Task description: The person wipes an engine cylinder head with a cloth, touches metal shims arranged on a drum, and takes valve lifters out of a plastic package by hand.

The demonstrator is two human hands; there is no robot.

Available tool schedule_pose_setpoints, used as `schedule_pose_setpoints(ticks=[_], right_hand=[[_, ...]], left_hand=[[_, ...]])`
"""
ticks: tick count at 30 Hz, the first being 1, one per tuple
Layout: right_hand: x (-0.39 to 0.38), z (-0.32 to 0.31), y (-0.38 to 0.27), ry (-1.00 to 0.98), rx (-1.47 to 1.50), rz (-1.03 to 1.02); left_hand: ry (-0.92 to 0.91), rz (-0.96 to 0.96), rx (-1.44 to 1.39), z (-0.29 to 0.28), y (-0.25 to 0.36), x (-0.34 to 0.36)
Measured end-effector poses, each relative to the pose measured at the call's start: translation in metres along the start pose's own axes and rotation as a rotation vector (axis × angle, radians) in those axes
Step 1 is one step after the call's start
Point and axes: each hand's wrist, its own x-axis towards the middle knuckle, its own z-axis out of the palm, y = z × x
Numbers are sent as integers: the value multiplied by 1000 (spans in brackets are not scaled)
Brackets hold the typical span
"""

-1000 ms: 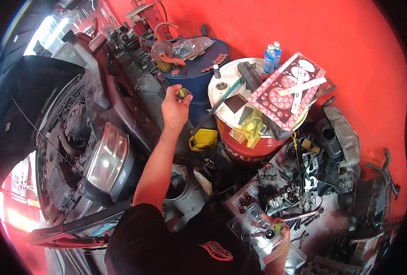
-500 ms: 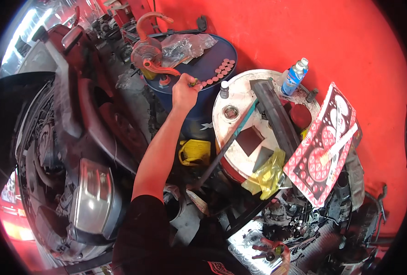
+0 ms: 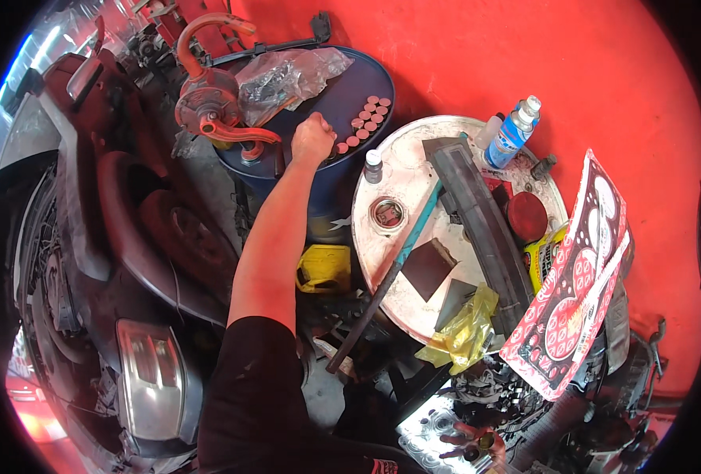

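Note:
My left hand (image 3: 314,141) is over the top of a blue drum (image 3: 357,67), fingers curled closed; whatever they hold is hidden. Just right of it, pale pinkish discs (image 3: 353,141) lie in a curved row along the drum's edge, with several more grouped farther back. At the lower right, my right hand (image 3: 492,453) is curled around small round dark parts (image 3: 470,453), above a bright metal engine piece (image 3: 425,430) with round recesses. An orange-red hand-crank pump (image 3: 208,99) stands on the drum, left of my left hand, beside a clear plastic bag (image 3: 287,79).
A white drum top (image 3: 378,261) carries a blue-white spray can (image 3: 512,134), a dark long cover (image 3: 477,221), a rod (image 3: 382,292) and a yellow bag (image 3: 465,336). A gasket sheet (image 3: 567,292) leans at the right. A car's headlight (image 3: 151,379) is at the left.
My left hand has shifted back from the end of the disc row, farther over the drum top, its fingertips now turned out of sight. The view has shifted slightly too.

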Motion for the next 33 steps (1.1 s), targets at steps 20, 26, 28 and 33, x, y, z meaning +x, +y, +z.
schedule_pose_setpoints(ticks=[20,26,28,33], right_hand=[[11,-5,-3,-13,32,20],[13,-9,-5,-25,41,23],[12,-11,-6,-38,36,24],[4,-20,-4,-62,55,20]], left_hand=[[-287,-25,34,26,11,27],[-318,-47,37,21,22,23],[-329,-37,15,29,10,30],[-306,-4,47,36,-12,39]])
